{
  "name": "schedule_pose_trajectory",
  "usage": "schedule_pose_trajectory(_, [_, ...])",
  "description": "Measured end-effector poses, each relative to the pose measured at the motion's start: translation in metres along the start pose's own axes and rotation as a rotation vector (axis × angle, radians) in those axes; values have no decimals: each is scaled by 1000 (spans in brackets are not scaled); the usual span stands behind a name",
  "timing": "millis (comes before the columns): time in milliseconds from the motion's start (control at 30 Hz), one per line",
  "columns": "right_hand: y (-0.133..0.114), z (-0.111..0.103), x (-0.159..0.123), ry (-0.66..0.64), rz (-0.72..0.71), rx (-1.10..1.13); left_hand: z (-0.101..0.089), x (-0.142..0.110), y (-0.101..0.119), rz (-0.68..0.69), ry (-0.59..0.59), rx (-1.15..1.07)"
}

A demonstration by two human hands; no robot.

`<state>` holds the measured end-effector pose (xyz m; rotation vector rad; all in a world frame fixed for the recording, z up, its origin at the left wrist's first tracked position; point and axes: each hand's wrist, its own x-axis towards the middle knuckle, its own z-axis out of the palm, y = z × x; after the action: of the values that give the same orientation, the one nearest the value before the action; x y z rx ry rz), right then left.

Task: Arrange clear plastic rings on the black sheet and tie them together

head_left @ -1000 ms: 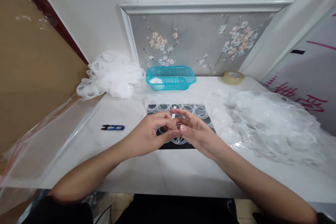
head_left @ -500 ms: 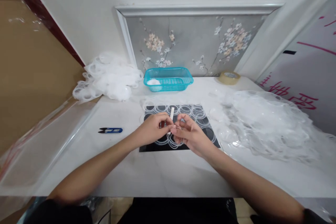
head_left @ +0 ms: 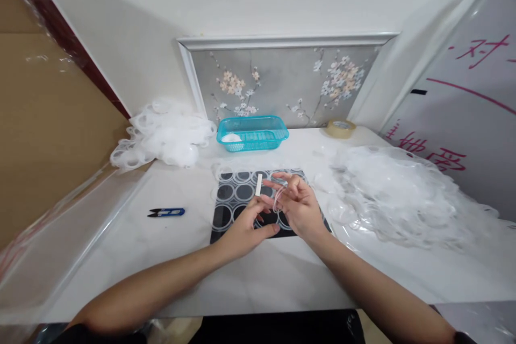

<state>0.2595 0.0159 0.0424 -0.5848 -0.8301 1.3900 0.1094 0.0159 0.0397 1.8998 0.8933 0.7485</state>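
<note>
My left hand [head_left: 244, 228] and my right hand [head_left: 297, 205] meet over a black mat [head_left: 226, 209] printed with circles on the white table [head_left: 258, 274]. The left fingers pinch a small white strip [head_left: 258, 185] that stands upright. The right hand's fingers curl around a thin clear ring [head_left: 278, 199]. Several loose clear rings [head_left: 226, 172] lie on the mat's far edge.
A big heap of clear rings [head_left: 399, 193] fills the right side, a smaller white heap [head_left: 165, 137] sits at the back left. A turquoise basket [head_left: 252, 133] and a tape roll [head_left: 341, 128] stand by the wall. Blue thread snips [head_left: 166, 212] lie at the left.
Both hands have drawn a little nearer to me over the mat. The white strip now stands clear above the left fingers. The camera has tilted up.
</note>
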Motion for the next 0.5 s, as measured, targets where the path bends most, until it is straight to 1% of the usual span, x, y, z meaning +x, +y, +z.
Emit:
schedule_pose_trajectory(67, [6,-1,1,114,-46,-113,7,0,-1,5,-33,22])
schedule_pose_trajectory(133, [10,-2,2,202,-10,-164,10,1,-2,13,-55,57])
schedule_pose_trajectory(167, [11,-3,3,220,29,-171,10,2,-4,20,-60,92])
schedule_pose_trajectory(233, [12,-8,4,213,111,-194,6,5,-7,33,-43,196])
schedule_pose_trajectory(300, [12,-15,4,199,160,-243,-3,11,-14,27,23,321])
schedule_pose_trajectory(367, [11,-23,9,195,172,-319,-13,19,-23,-6,90,425])
schedule_pose_trajectory(433, [8,-28,24,172,157,-423,-22,25,-32,-42,109,494])
schedule_pose_trajectory(500, [3,-28,55,129,123,-559,-27,26,-40,-63,89,537])
